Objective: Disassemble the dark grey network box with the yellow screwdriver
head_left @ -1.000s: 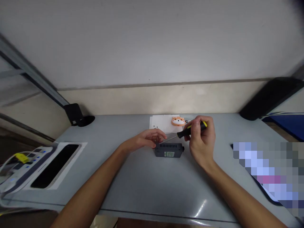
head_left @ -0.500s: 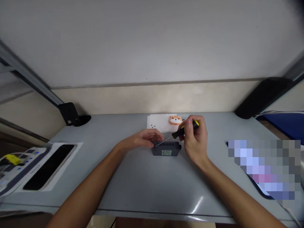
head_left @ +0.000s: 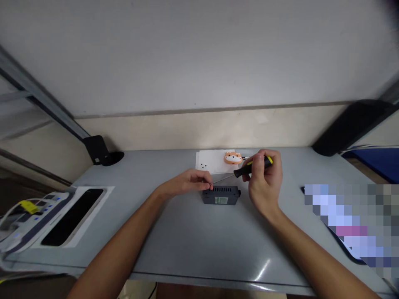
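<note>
A small dark box with vent slots [head_left: 221, 195] lies on the grey table [head_left: 193, 236] in front of me. My right hand [head_left: 264, 182] grips a black and yellow screwdriver [head_left: 249, 167] whose thin shaft slants down to the left, over the box's left end. My left hand [head_left: 190, 182] is just left of the box, fingers pinched together at the shaft's tip; whatever they pinch is too small to make out.
A white sheet [head_left: 213, 162] with tiny dark specks lies behind the box, an orange animal-face object [head_left: 233, 158] on it. A white device with a dark slot [head_left: 56, 214] sits at the left. Black clamp bases stand at the back left [head_left: 101, 153] and back right [head_left: 352, 126].
The screwdriver has lifted off the box's top, its tip now at my left fingers. My left fingers have closed into a pinch at that tip.
</note>
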`<state>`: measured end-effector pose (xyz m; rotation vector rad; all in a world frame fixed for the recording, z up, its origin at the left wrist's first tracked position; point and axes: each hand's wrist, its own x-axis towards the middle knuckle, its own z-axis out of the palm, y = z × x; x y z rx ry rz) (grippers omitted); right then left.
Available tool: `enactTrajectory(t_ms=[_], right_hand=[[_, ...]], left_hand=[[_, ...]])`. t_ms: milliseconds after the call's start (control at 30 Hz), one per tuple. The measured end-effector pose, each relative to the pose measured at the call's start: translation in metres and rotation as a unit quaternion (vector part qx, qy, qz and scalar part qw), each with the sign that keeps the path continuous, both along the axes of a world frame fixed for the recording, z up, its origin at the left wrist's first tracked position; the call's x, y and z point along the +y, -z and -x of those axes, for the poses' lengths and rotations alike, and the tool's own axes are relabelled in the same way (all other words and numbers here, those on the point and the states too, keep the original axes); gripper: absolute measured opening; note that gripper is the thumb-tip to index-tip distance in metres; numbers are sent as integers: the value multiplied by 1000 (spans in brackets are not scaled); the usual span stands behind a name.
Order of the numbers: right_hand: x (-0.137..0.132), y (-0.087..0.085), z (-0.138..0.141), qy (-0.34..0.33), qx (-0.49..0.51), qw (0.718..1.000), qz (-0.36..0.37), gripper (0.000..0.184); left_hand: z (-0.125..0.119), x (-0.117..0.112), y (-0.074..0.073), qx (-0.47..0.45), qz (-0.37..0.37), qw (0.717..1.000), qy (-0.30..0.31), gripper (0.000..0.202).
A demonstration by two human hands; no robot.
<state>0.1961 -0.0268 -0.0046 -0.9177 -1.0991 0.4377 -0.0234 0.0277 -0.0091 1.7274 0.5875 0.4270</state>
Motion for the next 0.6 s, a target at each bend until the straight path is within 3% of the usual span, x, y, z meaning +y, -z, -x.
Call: enactTrajectory(t_ms=[100,167,300,433,600], right_hand=[[3,0,-3,41,12,999,-18,30],[5,-1,-6,67,15,997,-26,30],[12,1,-14,91,21,995,-31,33],[18,5,-19,92,25,995,-16,34],[17,-3,-22,94,24,994,-51,28]], left_hand=[[-2,3,0,54,-47,995,-70,35],[-6,12,5,83,-95,978,-164,33],[-20,41,22,164,-210,899,-348,24],[-25,58,33,168,-228,885,-368,22],[-15,53,39,169,-230,891,-353,18]])
